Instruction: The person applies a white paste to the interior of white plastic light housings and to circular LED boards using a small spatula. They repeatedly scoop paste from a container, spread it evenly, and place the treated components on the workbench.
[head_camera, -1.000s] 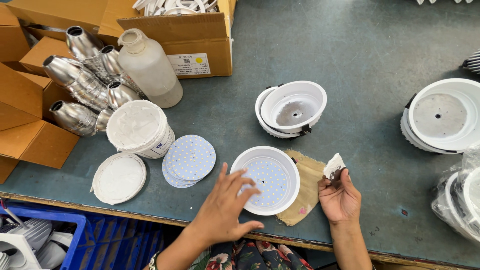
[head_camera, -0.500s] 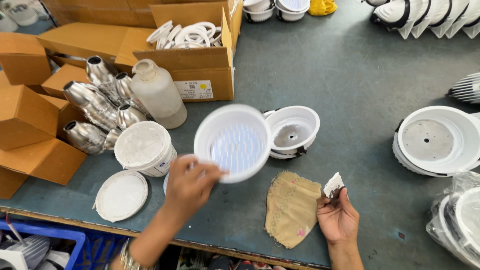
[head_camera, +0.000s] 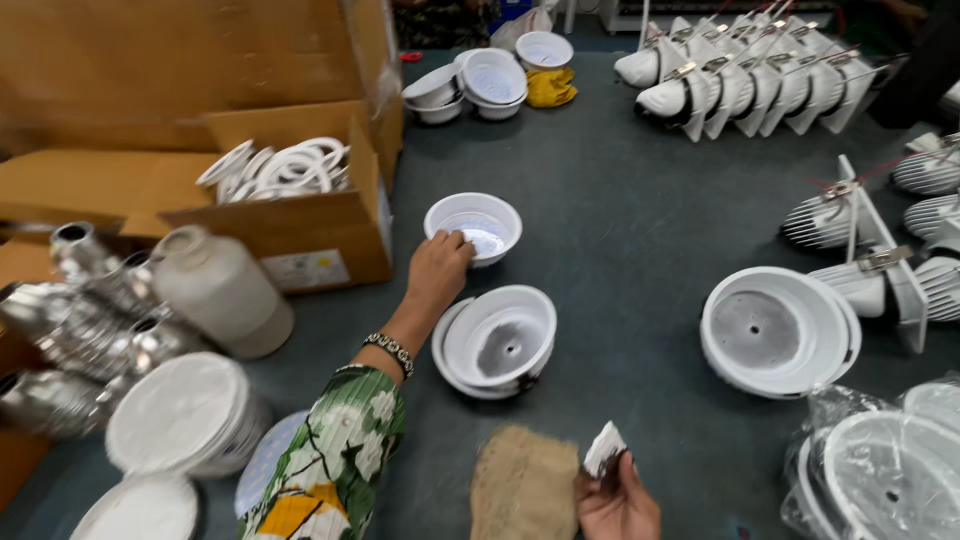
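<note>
At twelve o'clock of the stacked housings (head_camera: 497, 343), the left hand (head_camera: 438, 268) pinches the white reflector cup (head_camera: 473, 226) by its rim and best sets it down flat, while the right hand (head_camera: 615, 503) pinches a small white wipe (head_camera: 604, 448).

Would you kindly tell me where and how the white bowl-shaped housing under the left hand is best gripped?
Probably by the near rim of the white housing, coming from above on the near-left side. It sits mouth up, so the thin rim is exposed, and the left hand already rests there.

1. Open brown cardboard box (head_camera: 300, 215) at counter's left, holding white rings.
2. White rectangular label (head_camera: 303, 270) on that box's front.
3. Clear plastic bag (head_camera: 850, 420) around white housings, bottom right.
</note>
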